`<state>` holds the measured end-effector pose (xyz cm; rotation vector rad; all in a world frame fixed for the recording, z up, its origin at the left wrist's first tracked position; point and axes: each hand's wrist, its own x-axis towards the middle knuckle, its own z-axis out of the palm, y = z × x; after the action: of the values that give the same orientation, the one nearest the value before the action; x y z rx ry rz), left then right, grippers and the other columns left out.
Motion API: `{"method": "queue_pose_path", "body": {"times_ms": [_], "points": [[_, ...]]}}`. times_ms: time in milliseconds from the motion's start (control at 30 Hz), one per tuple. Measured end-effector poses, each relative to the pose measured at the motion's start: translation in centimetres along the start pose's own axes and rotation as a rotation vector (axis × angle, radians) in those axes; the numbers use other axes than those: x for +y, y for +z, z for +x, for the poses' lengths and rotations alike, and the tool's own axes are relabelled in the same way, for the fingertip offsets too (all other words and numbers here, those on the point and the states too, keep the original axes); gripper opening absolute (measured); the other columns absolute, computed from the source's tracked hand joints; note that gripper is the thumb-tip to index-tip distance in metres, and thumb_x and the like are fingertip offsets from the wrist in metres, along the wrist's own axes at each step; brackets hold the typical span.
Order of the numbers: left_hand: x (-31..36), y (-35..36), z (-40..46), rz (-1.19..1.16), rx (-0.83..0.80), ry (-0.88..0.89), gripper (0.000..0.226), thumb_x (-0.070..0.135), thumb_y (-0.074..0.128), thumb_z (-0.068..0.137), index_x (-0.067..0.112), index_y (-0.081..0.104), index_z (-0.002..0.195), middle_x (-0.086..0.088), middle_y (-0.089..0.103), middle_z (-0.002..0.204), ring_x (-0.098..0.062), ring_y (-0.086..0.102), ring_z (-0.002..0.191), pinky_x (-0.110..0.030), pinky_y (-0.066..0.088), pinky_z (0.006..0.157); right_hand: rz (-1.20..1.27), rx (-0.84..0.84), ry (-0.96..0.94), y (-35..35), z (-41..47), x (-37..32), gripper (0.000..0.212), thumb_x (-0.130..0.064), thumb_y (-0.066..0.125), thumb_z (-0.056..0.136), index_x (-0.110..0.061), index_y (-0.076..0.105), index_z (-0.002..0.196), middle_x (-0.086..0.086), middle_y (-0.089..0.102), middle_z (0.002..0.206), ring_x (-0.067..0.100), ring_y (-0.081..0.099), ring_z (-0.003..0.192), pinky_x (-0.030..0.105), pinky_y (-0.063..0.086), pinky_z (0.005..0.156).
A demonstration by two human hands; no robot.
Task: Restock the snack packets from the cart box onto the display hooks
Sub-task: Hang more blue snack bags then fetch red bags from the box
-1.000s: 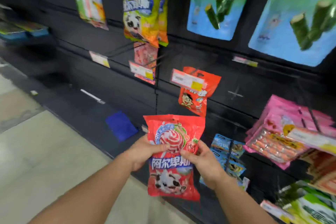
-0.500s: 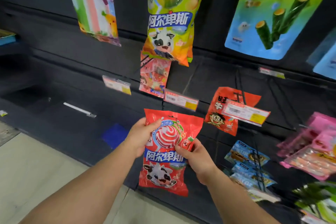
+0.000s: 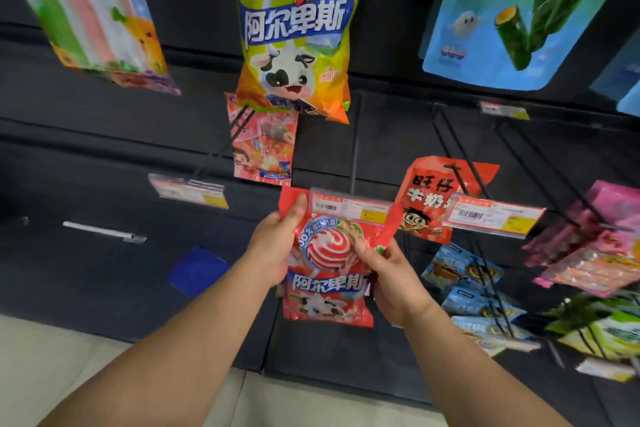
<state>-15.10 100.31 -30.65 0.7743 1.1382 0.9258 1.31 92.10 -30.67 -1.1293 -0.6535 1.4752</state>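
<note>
A dark slatted wall panel [image 3: 86, 135] fills the view. At seven o'clock lies pale floor [image 3: 52, 357]. A blue patch [image 3: 197, 270] sits on the panel at nine o'clock, with a white strip [image 3: 100, 230] farther towards the left edge.

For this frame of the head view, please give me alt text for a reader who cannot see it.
Two hands, left and right, hold a red lollipop packet up to a price tag at a hook's tip on a black display wall. A yellow-green packet hangs above, an orange-red packet to the right.
</note>
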Motion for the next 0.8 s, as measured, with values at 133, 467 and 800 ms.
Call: {"method": "queue_pose_path", "body": {"times_ms": [133,467,800], "points": [[0.7,0.3,0.1,0.041,-0.051,0.047,0.059,0.059,0.069,0.062,0.014,0.065,0.099,-0.009,0.078,0.093,-0.031,0.074,0.089,-0.054,0.057,0.085,0.099,0.051,-0.053,0.5,0.7,-1.3,0.040,-0.024,0.065,0.079,-0.009,0.061,0.116,0.014,0.074,0.103,0.027,0.072,0.090,0.036,0.059,0.066],[1.1,1.1,1.3,0.027,-0.009,0.025,0.038,0.042,0.066,0.091,0.013,0.064,0.115,-0.011,0.077,0.100,-0.030,0.074,0.093,-0.055,0.056,0.087,0.063,0.157,-0.030,0.7,1.3,-2.7,0.030,-0.016,0.065,0.090,-0.002,0.063,0.116,0.015,0.075,0.095,0.027,0.074,0.080,0.034,0.059,0.059],[0.6,1.7,1.5,0.005,-0.050,0.005,0.030,0.036,0.064,0.094,0.012,0.064,0.112,-0.011,0.078,0.096,-0.029,0.075,0.090,-0.049,0.058,0.084,0.012,0.153,-0.040,0.1,1.4,-3.4,0.018,-0.023,0.066,0.091,-0.011,0.066,0.104,0.008,0.077,0.092,0.023,0.075,0.078,0.028,0.057,0.056]]}}
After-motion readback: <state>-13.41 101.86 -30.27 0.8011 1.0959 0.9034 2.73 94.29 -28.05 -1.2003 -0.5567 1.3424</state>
